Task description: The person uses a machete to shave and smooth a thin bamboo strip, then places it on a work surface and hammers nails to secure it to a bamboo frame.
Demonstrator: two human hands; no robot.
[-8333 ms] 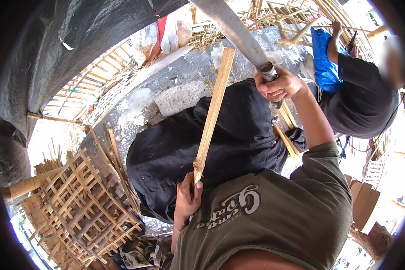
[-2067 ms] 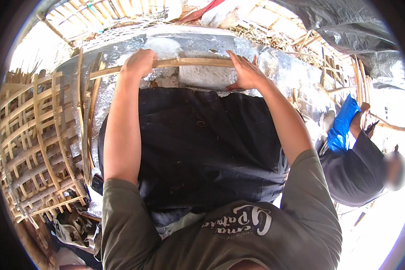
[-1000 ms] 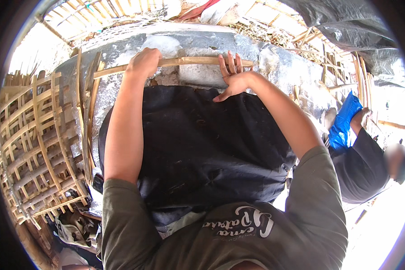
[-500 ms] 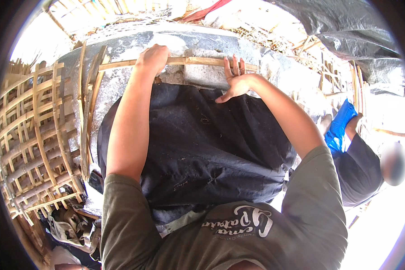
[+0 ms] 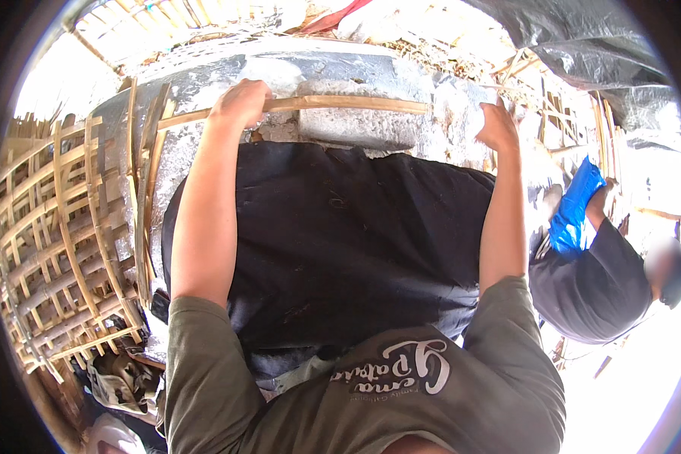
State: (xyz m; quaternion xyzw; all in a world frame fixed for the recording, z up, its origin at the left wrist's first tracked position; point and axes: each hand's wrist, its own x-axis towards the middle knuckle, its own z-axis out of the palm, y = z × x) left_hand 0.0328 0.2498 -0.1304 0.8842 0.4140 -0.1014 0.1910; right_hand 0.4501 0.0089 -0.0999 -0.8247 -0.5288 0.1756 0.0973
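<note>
Left hand: grip clenched around the bamboo strip, which runs left to right across the pale block, beyond the black cloth. Right hand: apart from the strip, right of its end; grip state cannot be determined.

A dark tarp hangs against glaring white daylight

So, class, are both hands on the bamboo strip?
No, only the left hand is on the bamboo strip; the right hand is apart, beyond its right end.
</note>
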